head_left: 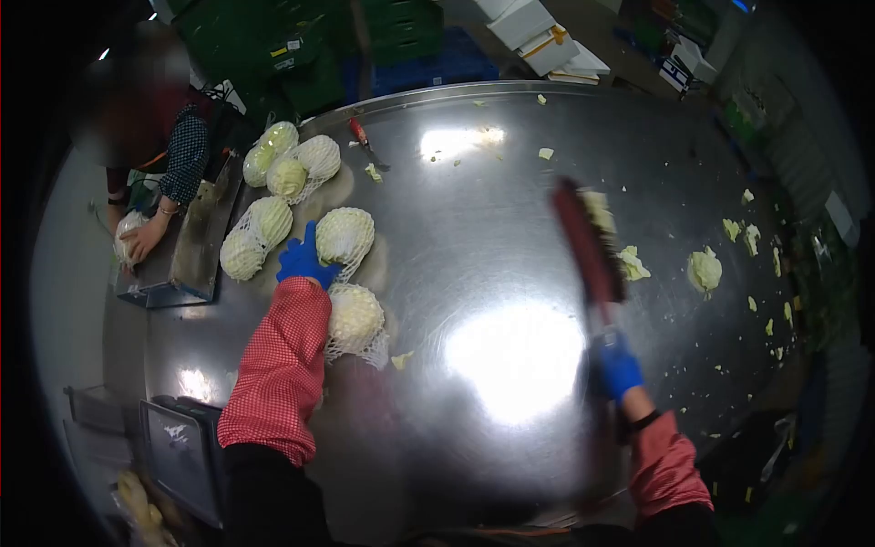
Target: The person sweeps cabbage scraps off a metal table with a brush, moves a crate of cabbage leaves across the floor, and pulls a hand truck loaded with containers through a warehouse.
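Observation:
My left hand [308,260], in a blue glove, reaches to the netted cabbages with its fingers spread. It rests against one cabbage in a white foam net [346,235]; another netted cabbage [355,314] lies just nearer to me. My right hand [620,365], also gloved in blue, is wrapped around the handle of a dark red bench brush [585,242]. The brush is blurred, its bristles facing right, beside cabbage leaf scraps [632,263]. Farther right lies a small pale green cabbage piece [705,271].
Several wrapped cabbages [271,155] lie at the table's left. A red-handled knife [363,137] lies near the far edge of the steel table [437,219]. A co-worker's hands [146,237] hold a wrapped cabbage by a metal machine [196,246]. Leaf bits [752,239] litter the right side.

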{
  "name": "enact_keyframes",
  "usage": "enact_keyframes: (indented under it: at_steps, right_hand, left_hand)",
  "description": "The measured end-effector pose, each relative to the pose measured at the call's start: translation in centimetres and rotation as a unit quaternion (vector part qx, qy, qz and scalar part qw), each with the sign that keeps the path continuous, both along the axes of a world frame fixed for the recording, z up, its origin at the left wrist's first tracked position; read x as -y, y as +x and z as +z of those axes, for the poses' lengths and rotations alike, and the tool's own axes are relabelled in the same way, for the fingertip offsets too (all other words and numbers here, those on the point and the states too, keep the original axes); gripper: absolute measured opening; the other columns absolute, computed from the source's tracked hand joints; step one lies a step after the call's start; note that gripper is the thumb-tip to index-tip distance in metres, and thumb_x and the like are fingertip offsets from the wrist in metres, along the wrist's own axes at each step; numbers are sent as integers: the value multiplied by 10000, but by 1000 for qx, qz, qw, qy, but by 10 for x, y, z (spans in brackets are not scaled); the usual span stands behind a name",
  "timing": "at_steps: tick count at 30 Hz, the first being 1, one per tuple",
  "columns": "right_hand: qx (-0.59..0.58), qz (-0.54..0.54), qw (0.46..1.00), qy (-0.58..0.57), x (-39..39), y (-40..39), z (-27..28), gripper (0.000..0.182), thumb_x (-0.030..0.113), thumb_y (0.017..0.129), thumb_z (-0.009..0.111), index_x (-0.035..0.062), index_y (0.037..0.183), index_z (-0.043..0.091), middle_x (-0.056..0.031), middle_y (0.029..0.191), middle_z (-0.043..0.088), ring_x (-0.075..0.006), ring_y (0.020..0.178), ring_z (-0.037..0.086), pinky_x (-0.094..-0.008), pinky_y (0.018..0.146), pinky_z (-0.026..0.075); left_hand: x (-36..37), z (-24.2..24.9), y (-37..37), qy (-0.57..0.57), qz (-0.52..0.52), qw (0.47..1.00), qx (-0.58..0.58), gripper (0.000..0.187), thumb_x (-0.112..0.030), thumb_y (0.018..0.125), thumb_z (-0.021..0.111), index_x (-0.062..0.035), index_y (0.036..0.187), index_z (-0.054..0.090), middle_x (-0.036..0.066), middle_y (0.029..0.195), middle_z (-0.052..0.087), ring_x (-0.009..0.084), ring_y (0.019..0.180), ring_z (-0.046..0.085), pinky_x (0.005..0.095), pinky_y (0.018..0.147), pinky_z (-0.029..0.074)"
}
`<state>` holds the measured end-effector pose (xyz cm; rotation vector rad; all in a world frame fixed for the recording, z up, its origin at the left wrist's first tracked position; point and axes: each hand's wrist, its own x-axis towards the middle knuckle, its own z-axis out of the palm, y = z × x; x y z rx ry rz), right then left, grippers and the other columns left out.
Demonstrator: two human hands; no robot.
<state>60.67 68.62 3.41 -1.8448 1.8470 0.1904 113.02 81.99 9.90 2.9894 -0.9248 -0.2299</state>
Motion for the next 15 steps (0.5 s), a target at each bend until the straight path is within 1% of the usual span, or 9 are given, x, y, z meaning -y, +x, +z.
enact_keyframes:
  at_steps: [1, 3, 5, 7, 8, 10, 11, 13, 15]
  right_hand:
    - [140, -32, 986, -84, 22, -46, -12, 446, 437, 890, 396, 205, 1267, 346, -198, 815, 607, -333, 646, 612, -432, 555, 500]
    - [300, -264, 917, 14, 33, -30, 70, 416, 413, 892, 433, 217, 1245, 333, -134, 645, 538, -231, 456, 541, -342, 365, 437]
    - [334, -220, 917, -1, 21, -1, 93, 445, 400, 894, 439, 243, 1279, 278, -87, 569, 487, -168, 375, 479, -292, 314, 390]
    - [386, -153, 907, 66, 1, 48, 95, 422, 281, 900, 463, 217, 1296, 332, -78, 561, 498, -178, 398, 506, -300, 334, 408]
    - [348, -44, 935, 45, -2, 79, 83, 450, 262, 890, 488, 195, 1313, 351, -99, 620, 541, -176, 418, 518, -304, 369, 435]
    - [397, 73, 902, 151, -11, 154, 106, 526, 278, 878, 494, 136, 1347, 302, -105, 704, 555, -153, 448, 512, -311, 412, 465]
    - [409, 93, 882, 216, -8, 187, 97, 486, 296, 881, 474, 99, 1306, 343, -149, 744, 589, -239, 525, 576, -355, 482, 490]
    - [318, 331, 884, 91, 4, 247, 74, 435, 302, 880, 437, 79, 1250, 377, -221, 855, 609, -360, 709, 607, -417, 648, 496]
    - [247, 345, 904, 46, 18, 256, 51, 413, 286, 877, 413, 65, 1225, 382, -247, 935, 590, -400, 824, 575, -435, 743, 463]
  left_hand:
    - [-7, -2, -3, -35, -29, 998, 32, 906, -343, 644, 732, -303, 1377, 199, 144, 1324, 330, 341, 1192, 372, 498, 925, 372]
    - [-13, 1, -10, -114, -87, 984, 103, 849, -313, 652, 717, -266, 1367, 260, 149, 1323, 337, 348, 1184, 374, 491, 940, 354]
    - [-15, 19, -36, -272, -200, 930, 147, 768, -281, 658, 694, -227, 1335, 337, 161, 1296, 366, 357, 1184, 365, 484, 957, 329]
    - [-17, 38, -89, -414, -280, 857, 126, 630, -241, 683, 646, -174, 1275, 442, 173, 1247, 414, 362, 1204, 336, 470, 987, 287]
    - [-22, 46, -112, -328, -318, 881, 123, 584, -245, 704, 636, -129, 1251, 466, 152, 1257, 421, 361, 1229, 322, 474, 1005, 262]
    - [-24, 47, -141, -262, -350, 893, 109, 578, -288, 700, 644, -192, 1244, 476, 135, 1250, 431, 360, 1236, 309, 541, 1013, 193]
    - [-24, 44, -142, -250, -344, 898, 114, 576, -290, 699, 644, -192, 1242, 478, 135, 1251, 429, 359, 1237, 306, 541, 1013, 192]
    - [-19, 32, -139, -227, -331, 908, 124, 573, -295, 698, 645, -192, 1237, 481, 133, 1252, 424, 357, 1240, 299, 539, 1014, 191]
    - [-28, 20, -122, -204, -316, 919, 120, 555, -300, 696, 645, -180, 1216, 492, 131, 1251, 420, 355, 1236, 300, 538, 1010, 200]
